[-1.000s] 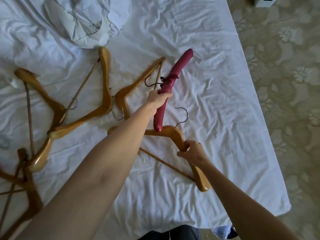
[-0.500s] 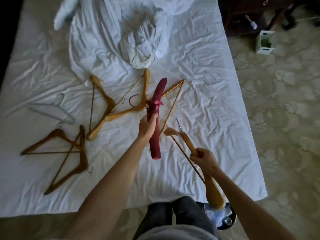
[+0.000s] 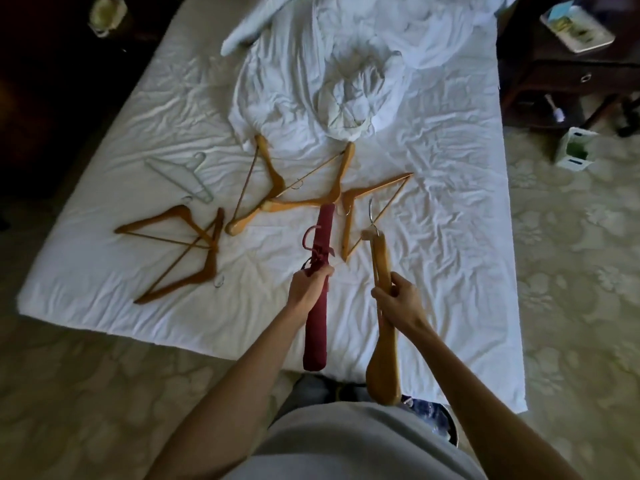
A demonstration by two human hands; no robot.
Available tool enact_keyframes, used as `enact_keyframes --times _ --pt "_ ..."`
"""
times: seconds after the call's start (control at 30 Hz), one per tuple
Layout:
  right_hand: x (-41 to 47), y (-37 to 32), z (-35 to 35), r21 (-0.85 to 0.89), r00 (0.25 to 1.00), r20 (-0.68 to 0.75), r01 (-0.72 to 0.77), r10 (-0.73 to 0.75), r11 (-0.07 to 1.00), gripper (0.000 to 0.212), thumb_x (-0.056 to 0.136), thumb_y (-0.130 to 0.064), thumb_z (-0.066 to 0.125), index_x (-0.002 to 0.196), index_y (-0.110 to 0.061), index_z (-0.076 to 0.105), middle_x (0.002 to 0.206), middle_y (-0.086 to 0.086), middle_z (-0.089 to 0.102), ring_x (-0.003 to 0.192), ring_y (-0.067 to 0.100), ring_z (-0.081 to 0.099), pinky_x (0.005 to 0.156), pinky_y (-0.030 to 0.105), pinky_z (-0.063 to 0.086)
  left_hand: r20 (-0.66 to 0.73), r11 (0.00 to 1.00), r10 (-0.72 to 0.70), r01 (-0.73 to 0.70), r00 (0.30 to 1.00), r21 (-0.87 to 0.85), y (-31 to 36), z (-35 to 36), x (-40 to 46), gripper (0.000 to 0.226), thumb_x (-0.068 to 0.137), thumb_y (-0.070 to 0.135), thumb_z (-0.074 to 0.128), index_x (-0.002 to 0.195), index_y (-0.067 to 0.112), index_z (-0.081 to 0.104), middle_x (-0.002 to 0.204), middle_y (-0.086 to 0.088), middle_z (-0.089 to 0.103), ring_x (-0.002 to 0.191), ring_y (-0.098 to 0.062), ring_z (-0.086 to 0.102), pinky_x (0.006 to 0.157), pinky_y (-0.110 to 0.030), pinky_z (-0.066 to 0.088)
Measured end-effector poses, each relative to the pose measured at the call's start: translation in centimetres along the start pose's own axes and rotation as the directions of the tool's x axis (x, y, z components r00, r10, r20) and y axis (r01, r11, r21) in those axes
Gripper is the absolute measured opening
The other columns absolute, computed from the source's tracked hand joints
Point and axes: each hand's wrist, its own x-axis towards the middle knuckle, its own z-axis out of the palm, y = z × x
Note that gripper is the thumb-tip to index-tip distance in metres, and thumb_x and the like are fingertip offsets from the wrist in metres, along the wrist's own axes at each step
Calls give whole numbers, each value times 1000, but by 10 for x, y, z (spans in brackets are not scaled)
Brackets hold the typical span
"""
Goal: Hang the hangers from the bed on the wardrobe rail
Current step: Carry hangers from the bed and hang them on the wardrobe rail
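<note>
Head view, left hand [image 3: 310,283] gripping red padded hanger [image 3: 318,306]; right hand [image 3: 398,301] gripping wooden hanger [image 3: 383,362], above bed [image 3: 450,237]

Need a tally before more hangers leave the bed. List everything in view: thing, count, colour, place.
red hanger: 1, dark red padded, in left hand, above the bed's near edge
wood hanger: 1, light tan, in right hand, hook pointing away
tan hangers: 3, light wood, lying mid-bed, overlapping
brown hangers: 2, darker wood, crossed on bed's left part
wire hanger: 1, pale, bed's left, beyond the brown ones
bedding: 1 heap, white, far end of bed
bed: 1, white sheet, centre
box: 1, white with green, floor at right
dark furniture: 1, far right
left hand: 1, closed on red hanger
right hand: 1, closed on wood hanger
</note>
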Motion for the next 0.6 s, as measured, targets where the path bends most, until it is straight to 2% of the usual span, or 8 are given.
enact_keyframes --times 0.07,0.17,0.27,0.33,0.4,0.47,0.6 --pt "-5 -13 13 -5 997 49 52 -51 999 17 83 -16 70 84 -3 58 62 4 55 52 13 52 54 33 43 -34 996 0 -3 999 -88 -10 -9 -13 29 82 36 70 73 8 70 64 -3 67 58 -17 59 62 -29 45" --pt "-12 -32 36 -38 985 120 127 -122 991 19 85 -20 71 86 -5 60 70 13 62 56 16 53 55 34 44 -63 979 -8 -5 998 -206 -26 -33 -30 28 87 36 70 91 8 74 73 -6 74 65 -14 62 61 -27 45" --pt "-24 -56 71 -76 950 226 240 -217 968 18 86 -23 72 89 -6 64 80 18 68 58 16 55 54 31 45 -130 949 -18 -24 991 -315 -49 -64 -47 30 90 38 70 101 10 74 76 -3 76 74 -12 65 71 -28 48" --pt "-33 -74 102 -100 913 316 302 -257 948 17 87 -21 71 91 -6 65 77 17 66 59 15 55 53 25 43 -205 927 -32 -48 978 -372 -70 -91 -56 32 89 38 73 103 9 75 73 0 76 74 -9 67 76 -26 50" --pt "-46 -91 140 -119 861 422 364 -284 924 17 87 -20 71 90 -5 64 73 15 64 57 15 53 49 18 40 -273 899 -64 -63 960 -434 -96 -123 -66 29 86 35 77 101 10 75 70 2 76 64 -3 68 67 -22 49" --pt "-59 -106 178 -135 800 515 431 -309 892 18 87 -19 71 88 -3 64 71 16 64 57 17 54 48 18 40 -318 867 -117 -60 941 -495 -125 -153 -76 23 84 32 80 95 12 75 68 3 76 58 -2 68 66 -23 48" --pt "-96 -127 267 -158 654 693 550 -305 820 16 87 -19 70 88 -4 66 73 15 66 61 20 58 59 34 48 -402 773 -212 -99 891 -627 -192 -215 -102 21 81 30 83 90 15 73 70 2 76 69 -16 72 72 -33 57"
